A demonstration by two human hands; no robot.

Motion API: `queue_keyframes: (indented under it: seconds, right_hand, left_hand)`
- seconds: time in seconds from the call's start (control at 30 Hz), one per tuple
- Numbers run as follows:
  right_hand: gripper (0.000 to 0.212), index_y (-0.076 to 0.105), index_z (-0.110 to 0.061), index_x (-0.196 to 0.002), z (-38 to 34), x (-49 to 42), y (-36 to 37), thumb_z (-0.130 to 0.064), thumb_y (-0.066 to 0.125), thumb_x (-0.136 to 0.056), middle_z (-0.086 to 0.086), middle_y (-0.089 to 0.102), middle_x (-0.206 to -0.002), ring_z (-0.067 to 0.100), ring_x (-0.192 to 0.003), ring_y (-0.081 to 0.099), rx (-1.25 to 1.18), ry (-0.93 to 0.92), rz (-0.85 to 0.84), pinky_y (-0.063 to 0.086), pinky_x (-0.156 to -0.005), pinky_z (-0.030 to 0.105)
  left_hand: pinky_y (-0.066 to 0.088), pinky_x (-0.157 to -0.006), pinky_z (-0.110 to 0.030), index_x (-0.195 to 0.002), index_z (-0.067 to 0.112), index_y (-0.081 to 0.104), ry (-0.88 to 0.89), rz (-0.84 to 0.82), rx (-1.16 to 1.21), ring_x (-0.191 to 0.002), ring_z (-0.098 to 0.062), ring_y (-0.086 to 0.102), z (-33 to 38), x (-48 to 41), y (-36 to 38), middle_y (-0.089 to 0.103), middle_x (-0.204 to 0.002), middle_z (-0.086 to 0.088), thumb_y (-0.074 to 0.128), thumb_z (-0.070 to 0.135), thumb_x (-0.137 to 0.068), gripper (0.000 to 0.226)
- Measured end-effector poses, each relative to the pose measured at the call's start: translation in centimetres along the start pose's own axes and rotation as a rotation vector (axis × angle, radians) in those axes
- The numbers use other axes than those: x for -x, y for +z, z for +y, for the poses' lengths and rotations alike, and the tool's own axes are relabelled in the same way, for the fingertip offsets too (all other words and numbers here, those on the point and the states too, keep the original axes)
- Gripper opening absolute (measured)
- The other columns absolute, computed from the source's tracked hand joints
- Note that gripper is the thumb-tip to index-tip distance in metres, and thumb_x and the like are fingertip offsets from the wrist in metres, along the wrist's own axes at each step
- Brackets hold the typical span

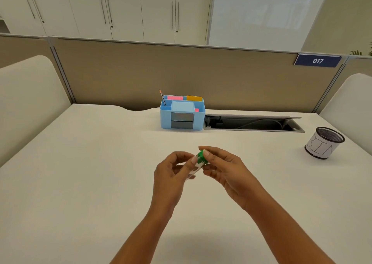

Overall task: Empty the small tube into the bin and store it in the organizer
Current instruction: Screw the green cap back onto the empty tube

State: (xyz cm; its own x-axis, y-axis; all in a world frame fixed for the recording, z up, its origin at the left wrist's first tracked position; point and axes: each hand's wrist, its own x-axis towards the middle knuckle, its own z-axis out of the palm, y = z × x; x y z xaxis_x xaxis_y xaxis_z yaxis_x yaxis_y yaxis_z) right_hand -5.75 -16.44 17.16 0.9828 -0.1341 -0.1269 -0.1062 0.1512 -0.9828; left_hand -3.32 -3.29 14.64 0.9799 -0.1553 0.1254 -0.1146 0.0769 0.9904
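Above the middle of the white desk, my left hand (175, 168) grips the clear body of a small tube (196, 167). My right hand (219, 164) pinches the tube's green cap (200, 156) between thumb and forefinger. The cap sits on the tube's upper end, which tilts up and to the right. What is inside the tube cannot be made out. A blue organizer (182, 113) with several compartments stands at the back of the desk. A black mesh cup labelled "BIN" (324, 143) stands at the far right.
The organizer holds a pencil (162, 97), pink and orange sticky notes and two grey drawers. An open cable tray (253, 124) is sunk into the desk right of it. A beige partition runs behind the desk, with white side dividers on both sides.
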Motion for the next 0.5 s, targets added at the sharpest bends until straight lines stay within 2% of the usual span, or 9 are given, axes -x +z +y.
queue_keyframes:
  seconds: [0.17,0.27,0.33,0.4,0.5]
  right_hand:
    - [0.021,0.066,-0.01,-0.103,-0.5,-0.1,0.0,-0.016,0.056,-0.086,0.007,0.066,-0.091,0.013,-0.075,0.058,-0.064,0.063,-0.032,0.053,-0.059,0.014]
    - [0.018,0.068,-0.011,-0.097,-0.7,-0.3,-0.1,-0.018,0.06,-0.083,0.003,0.067,-0.084,0.01,-0.068,0.058,-0.073,0.079,-0.017,0.053,-0.057,0.013]
    - [0.019,0.07,-0.013,-0.092,-0.8,-0.3,-0.2,-0.021,0.065,-0.075,0.001,0.069,-0.079,0.007,-0.062,0.059,-0.081,0.077,-0.008,0.053,-0.057,0.013]
    - [0.023,0.07,-0.013,-0.091,-1.0,-0.3,-0.4,-0.024,0.065,-0.071,0.001,0.07,-0.079,0.008,-0.065,0.06,-0.079,0.073,-0.008,0.053,-0.057,0.013]
    - [0.017,0.07,-0.013,-0.091,-1.3,-0.4,-0.6,-0.019,0.06,-0.079,0.002,0.07,-0.082,0.012,-0.072,0.061,-0.086,0.06,-0.024,0.055,-0.061,0.014]
  left_hand:
    - [0.05,-0.051,-0.015,-0.084,0.024,0.065,-0.033,-0.022,0.05,-0.06,-0.004,0.066,0.6,-0.2,0.0,0.069,-0.082,0.003,0.056,0.024,-0.086,0.009]
    - [0.051,-0.055,-0.015,-0.092,0.026,0.064,-0.075,-0.111,0.044,-0.067,-0.004,0.066,0.8,-0.2,-0.3,0.069,-0.089,0.003,0.06,0.024,-0.084,0.009]
    - [0.051,-0.059,-0.015,-0.099,0.029,0.059,-0.081,-0.156,0.007,-0.077,-0.01,0.066,0.9,-0.3,-0.6,0.065,-0.102,0.005,0.067,0.016,-0.079,0.024]
    - [0.052,-0.063,-0.016,-0.097,0.031,0.055,-0.078,-0.168,-0.021,-0.082,-0.013,0.065,1.2,-0.5,-0.9,0.06,-0.109,0.008,0.068,0.009,-0.077,0.033]
    - [0.054,-0.07,-0.023,-0.092,0.028,0.056,-0.076,-0.175,-0.056,-0.079,-0.013,0.066,1.8,-0.8,-1.1,0.062,-0.106,0.004,0.069,0.008,-0.077,0.028]
